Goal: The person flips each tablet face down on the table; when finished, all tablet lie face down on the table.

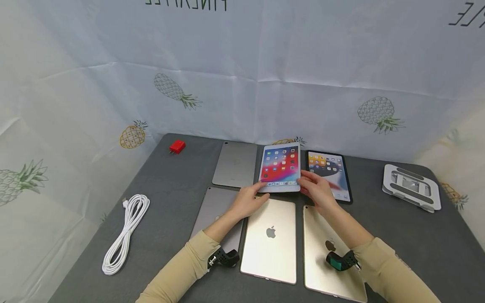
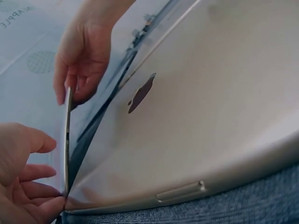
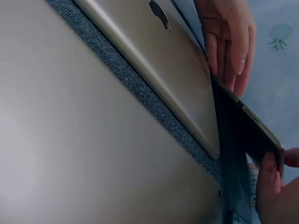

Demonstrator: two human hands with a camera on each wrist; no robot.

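Observation:
A small white tablet (image 1: 281, 164) with a lit home screen is between my two hands, its near edge tilted up off the table. My left hand (image 1: 248, 201) holds its near left corner, thumb at the screen's border. At the near right side my right hand (image 1: 317, 190) pinches the edge, with fingers behind it in the right wrist view. Both wrist views show the tablet (image 2: 67, 140) nearly edge-on. Nearest my hands, a gold tablet (image 1: 270, 252) lies back up. Another gold tablet (image 1: 318, 248) and a grey tablet (image 1: 206, 210) are partly hidden by my arms.
A second grey tablet (image 1: 235, 164) lies back up at the far left of the group. To the right is a black-bordered tablet (image 1: 326, 166) with its screen lit. A red charger (image 1: 177, 146), a coiled white cable (image 1: 128, 230) and a folded stand (image 1: 411, 185) lie farther out.

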